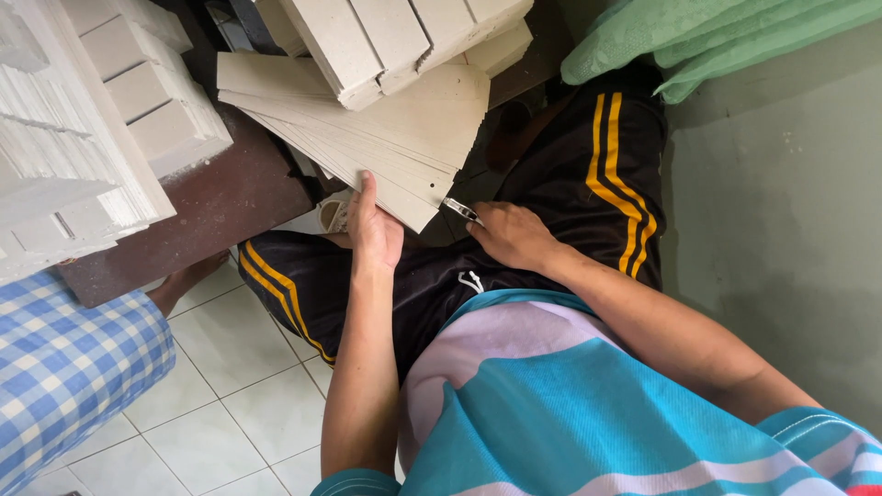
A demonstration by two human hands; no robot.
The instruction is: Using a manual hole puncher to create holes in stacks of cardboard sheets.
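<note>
- Head view, far left: we see a blue-and-white checked cloth (pixel 64 367) over the white tiled floor (pixel 220 413), and above it tall stacks of white slatted board pieces (pixel 83 119) resting on a dark brown tabletop (pixel 211 207). These look like finished or sorted stock, though we cannot tell which.
- Next, a bare foot of another person (pixel 188 280) shows under the table edge.
- Moving right, a fanned pile of thin beige cardboard sheets (pixel 386 138) lies across our lap and the table edge, with a block of thicker white slatted pieces (pixel 404 37) on top of its far end.
- Our left hand (pixel 372 230) grasps the near corner of the top sheets, thumb pressed flat on the surface, fingers hidden underneath.
- Just right of that corner, our right hand (pixel 510 234) is closed around a small silver metal tool (pixel 459 211), its tip touching or almost touching the sheet edge; we cannot tell what kind of tool it is.
- We judge the work to be partway: small holes already show near the corner of the top sheet, and many sheets in the fan remain beneath it.
- Far right: black shorts with yellow stripes (pixel 616 174), a green mesh bag (pixel 717 37), and a grey-green wall (pixel 781 230).
</note>
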